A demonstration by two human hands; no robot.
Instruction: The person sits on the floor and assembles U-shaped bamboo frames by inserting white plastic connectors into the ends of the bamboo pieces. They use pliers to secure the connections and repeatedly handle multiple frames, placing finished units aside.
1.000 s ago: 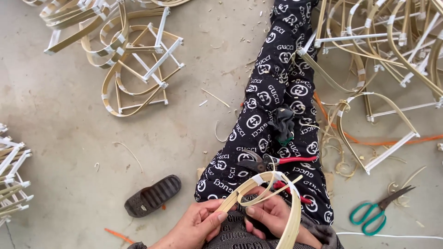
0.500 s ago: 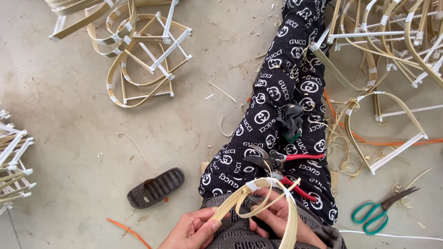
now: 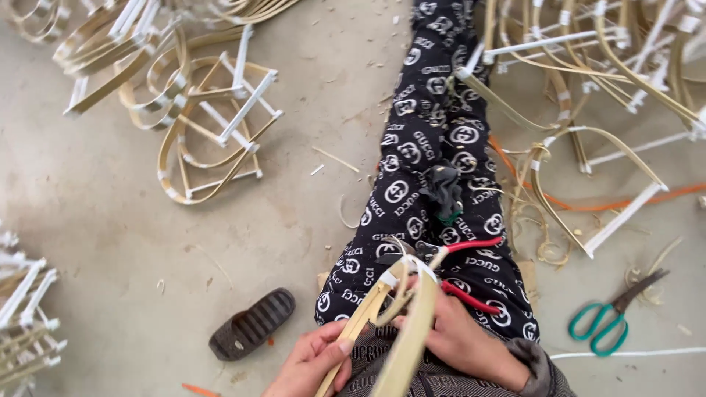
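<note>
The bent strip frame (image 3: 401,309) hides the right hand's (image 3: 460,338) fingers; the lower edge crops both wrists.

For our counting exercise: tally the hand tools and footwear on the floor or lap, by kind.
Green-handled scissors: 1
Red-handled pliers: 1
Dark sandal: 1
Total: 3

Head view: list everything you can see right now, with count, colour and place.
bamboo strip frame: one, tan, held in both hands
pliers: one, red handles, on lap
scissors: one, green handles, floor right
sandal: one, dark, floor left
finished frames: many, tan and white, piled upper left, right, left edge
orange cord: one, floor right
patterned trousers: black and white, centre
left hand: grips strip
right hand: fingers on frame
</note>
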